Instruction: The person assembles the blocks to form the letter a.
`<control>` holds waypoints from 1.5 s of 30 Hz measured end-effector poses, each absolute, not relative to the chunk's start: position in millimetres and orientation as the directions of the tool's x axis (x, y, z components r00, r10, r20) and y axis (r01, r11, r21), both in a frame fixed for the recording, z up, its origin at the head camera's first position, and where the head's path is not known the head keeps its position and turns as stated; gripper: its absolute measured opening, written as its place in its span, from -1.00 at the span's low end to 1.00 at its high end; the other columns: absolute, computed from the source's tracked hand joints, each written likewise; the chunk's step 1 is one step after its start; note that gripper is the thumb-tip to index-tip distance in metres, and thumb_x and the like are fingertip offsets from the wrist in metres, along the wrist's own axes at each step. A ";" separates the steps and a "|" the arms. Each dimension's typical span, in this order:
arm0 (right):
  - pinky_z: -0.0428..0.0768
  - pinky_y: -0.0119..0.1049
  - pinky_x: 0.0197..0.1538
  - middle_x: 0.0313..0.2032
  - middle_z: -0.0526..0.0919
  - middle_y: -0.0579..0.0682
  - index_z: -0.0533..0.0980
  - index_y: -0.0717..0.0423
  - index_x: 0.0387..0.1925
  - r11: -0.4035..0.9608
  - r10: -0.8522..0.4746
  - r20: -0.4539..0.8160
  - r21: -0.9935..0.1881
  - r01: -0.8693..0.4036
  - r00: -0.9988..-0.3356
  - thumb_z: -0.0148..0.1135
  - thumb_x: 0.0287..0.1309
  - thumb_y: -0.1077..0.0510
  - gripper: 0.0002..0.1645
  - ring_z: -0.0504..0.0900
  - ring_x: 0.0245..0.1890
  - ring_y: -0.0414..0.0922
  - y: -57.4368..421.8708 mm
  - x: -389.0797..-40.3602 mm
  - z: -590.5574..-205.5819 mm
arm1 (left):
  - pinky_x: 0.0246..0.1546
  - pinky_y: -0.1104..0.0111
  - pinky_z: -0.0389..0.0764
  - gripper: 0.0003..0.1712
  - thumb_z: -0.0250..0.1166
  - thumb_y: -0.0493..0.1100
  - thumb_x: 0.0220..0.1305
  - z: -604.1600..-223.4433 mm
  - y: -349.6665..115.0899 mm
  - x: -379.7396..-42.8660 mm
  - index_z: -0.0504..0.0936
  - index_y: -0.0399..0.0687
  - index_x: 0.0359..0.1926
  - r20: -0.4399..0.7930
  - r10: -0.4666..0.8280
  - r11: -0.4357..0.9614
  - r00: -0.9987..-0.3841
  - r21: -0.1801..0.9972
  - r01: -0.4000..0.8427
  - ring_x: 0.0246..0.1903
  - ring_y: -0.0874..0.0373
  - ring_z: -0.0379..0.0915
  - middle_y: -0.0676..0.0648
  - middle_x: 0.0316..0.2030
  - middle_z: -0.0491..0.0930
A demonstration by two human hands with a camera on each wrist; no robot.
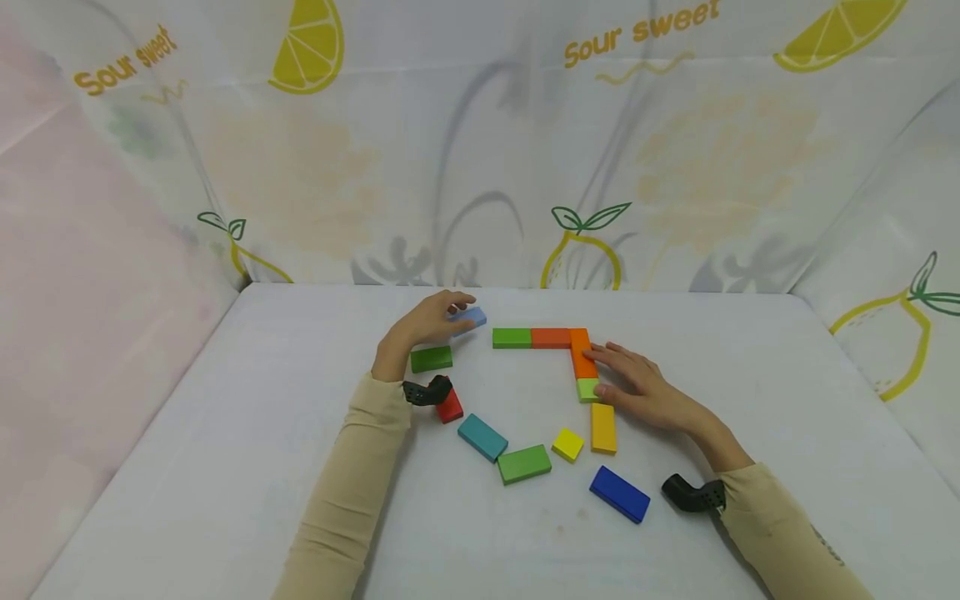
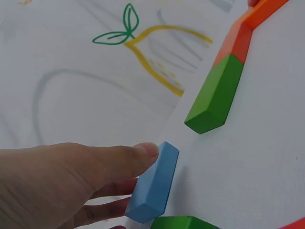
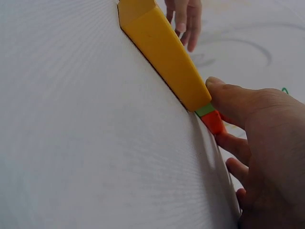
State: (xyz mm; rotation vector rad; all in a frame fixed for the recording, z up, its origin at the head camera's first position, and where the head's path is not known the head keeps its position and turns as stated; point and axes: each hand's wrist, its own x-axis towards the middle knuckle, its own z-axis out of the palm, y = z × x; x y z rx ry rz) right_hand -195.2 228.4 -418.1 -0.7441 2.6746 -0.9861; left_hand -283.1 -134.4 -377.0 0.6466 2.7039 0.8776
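My left hand (image 1: 426, 323) pinches a light blue block (image 2: 159, 179), thumb along its near side and fingers behind it. Just right of that block, a green block (image 1: 512, 338) and a red-orange block (image 1: 551, 338) lie end to end. They meet an orange block (image 1: 580, 354) that runs toward me at a corner, with a small light green block (image 1: 587, 390) at its near end. My right hand (image 1: 648, 390) rests beside this side of the row, fingers extended, fingertips at the orange block and thumb by the light green one. A yellow-orange block (image 3: 167, 57) follows nearer me.
Loose blocks curve across the white table (image 1: 225, 467): dark green (image 1: 431, 359), red (image 1: 450, 407), teal (image 1: 483, 437), green (image 1: 524, 464), yellow (image 1: 567, 445) and dark blue (image 1: 619, 494). A printed curtain (image 1: 420, 167) hangs behind the table's far edge.
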 end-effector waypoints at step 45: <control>-0.19 0.29 0.34 0.45 0.08 0.06 0.18 -0.13 0.39 0.649 -0.518 -0.016 -0.658 -0.382 -0.855 0.09 0.29 -0.09 -0.32 -0.15 0.46 0.17 228.3 -195.5 -417.2 | 0.04 0.08 0.45 -0.51 0.28 -0.09 0.20 -381.8 -125.1 -280.5 0.53 -0.07 0.17 -0.051 0.338 0.822 -0.940 0.503 0.268 0.05 -0.04 0.43 -0.16 0.01 0.51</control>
